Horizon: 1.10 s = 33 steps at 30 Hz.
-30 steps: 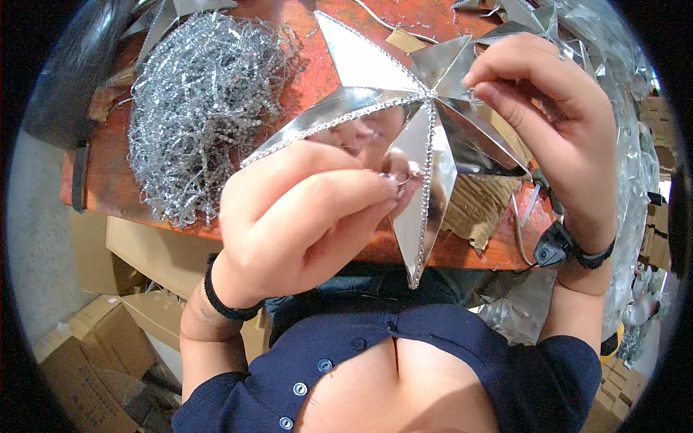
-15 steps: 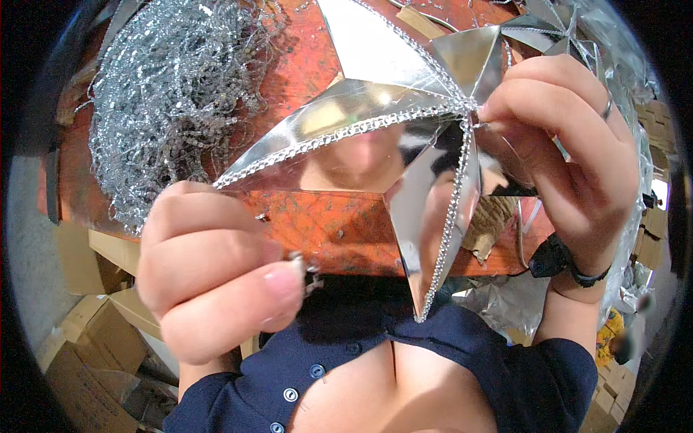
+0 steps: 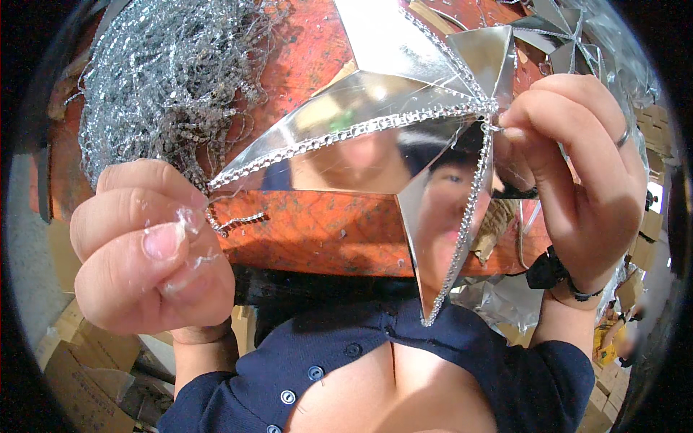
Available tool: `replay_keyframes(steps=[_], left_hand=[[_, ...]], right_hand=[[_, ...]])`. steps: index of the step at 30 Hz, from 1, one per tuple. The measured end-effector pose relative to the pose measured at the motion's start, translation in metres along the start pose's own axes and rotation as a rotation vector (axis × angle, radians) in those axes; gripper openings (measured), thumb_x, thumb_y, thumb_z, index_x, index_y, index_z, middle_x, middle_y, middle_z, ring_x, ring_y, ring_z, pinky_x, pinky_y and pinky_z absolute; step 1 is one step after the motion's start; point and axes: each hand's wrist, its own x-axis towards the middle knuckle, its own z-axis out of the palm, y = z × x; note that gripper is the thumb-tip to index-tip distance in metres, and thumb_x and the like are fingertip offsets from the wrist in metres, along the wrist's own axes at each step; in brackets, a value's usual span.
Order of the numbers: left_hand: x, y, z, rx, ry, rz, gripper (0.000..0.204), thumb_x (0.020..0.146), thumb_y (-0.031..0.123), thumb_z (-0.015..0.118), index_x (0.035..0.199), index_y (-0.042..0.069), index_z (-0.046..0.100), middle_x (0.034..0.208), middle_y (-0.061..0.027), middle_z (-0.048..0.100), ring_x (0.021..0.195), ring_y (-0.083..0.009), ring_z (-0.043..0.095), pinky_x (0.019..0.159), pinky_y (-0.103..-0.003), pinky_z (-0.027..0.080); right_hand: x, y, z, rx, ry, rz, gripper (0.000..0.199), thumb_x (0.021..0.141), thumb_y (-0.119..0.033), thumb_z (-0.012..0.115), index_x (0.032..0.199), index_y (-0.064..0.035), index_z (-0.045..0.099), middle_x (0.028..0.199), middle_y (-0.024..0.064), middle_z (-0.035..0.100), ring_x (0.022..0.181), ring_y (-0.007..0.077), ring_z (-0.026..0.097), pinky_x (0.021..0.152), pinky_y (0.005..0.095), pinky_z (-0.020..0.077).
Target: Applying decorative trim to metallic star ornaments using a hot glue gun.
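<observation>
A mirror-like silver star [image 3: 350, 155] with pointed, folded arms is held up before me. Silver bead trim [image 3: 332, 135] runs along its ridges and meets at the centre. My right hand [image 3: 577, 166] pinches the star close to that centre, thumb and index finger together. At the tip of the left-pointing arm, my left hand [image 3: 151, 249] is closed with curled fingers against the trim's end. A short loose length of trim [image 3: 234, 222] curls beside those fingers. Whitish, stringy residue clings to the left thumb. The exact pinch of the left hand is partly hidden.
A large tangled heap of silver bead trim [image 3: 173, 86] lies on the worn red-orange table [image 3: 317, 231] at left. Another silver star [image 3: 559, 36] sits at the far right, beside clear plastic wrapping [image 3: 621, 65]. Cardboard boxes [image 3: 94, 346] stand on the floor at lower left.
My left hand has moved left and slightly up, to the star's left tip. The star and my right hand have shifted a little to the right.
</observation>
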Motion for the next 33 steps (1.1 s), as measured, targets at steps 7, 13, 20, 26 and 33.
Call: replay_keyframes(steps=[7,13,20,26,33], left_hand=[[-0.003,-0.004,-0.002,0.032,0.040,-0.027,0.022,0.099,0.026,0.055,0.108,0.006,0.055,0.085,-0.0117,0.055,0.067,-0.0218,0.048,0.053,-0.032,0.038],[-0.004,-0.006,-0.004,0.066,0.083,-0.006,0.023,0.099,0.026,0.055,0.106,0.004,0.055,0.082,-0.0126,0.055,0.067,-0.0223,0.048,0.052,-0.031,0.037],[-0.005,-0.009,-0.006,0.053,0.050,-0.017,0.025,0.099,0.027,0.055,0.107,0.003,0.057,0.079,-0.0126,0.053,0.065,-0.0222,0.048,0.051,-0.031,0.036],[-0.007,-0.012,-0.011,0.042,0.053,-0.023,0.025,0.099,0.026,0.055,0.108,0.003,0.057,0.078,-0.0118,0.052,0.065,-0.0220,0.048,0.051,-0.031,0.036],[-0.011,-0.016,-0.015,0.071,0.045,-0.056,0.029,0.098,0.030,0.055,0.105,0.002,0.055,0.077,-0.0119,0.055,0.059,-0.0202,0.053,0.052,-0.028,0.041]], right_hand=[[0.001,-0.003,0.000,-0.076,-0.003,-0.011,0.011,0.078,0.006,0.069,0.087,0.0018,0.064,0.084,0.0119,0.064,0.076,0.0265,0.063,0.068,0.0313,0.0487],[0.000,-0.006,0.000,-0.123,0.011,0.013,0.010,0.079,0.003,0.070,0.087,0.0015,0.065,0.085,0.0120,0.064,0.077,0.0265,0.063,0.070,0.0316,0.0491],[-0.002,-0.006,0.000,-0.176,0.000,0.006,0.012,0.077,0.001,0.073,0.088,0.0000,0.067,0.085,0.0115,0.065,0.077,0.0263,0.063,0.071,0.0323,0.0498],[-0.001,-0.010,0.002,-0.180,0.000,-0.013,0.013,0.077,0.000,0.074,0.088,-0.0002,0.068,0.085,0.0116,0.065,0.077,0.0253,0.063,0.070,0.0320,0.0497],[-0.008,-0.005,-0.001,-0.127,-0.002,0.082,0.017,0.074,0.004,0.075,0.089,0.0002,0.067,0.086,0.0100,0.065,0.075,0.0204,0.060,0.065,0.0279,0.0458]])
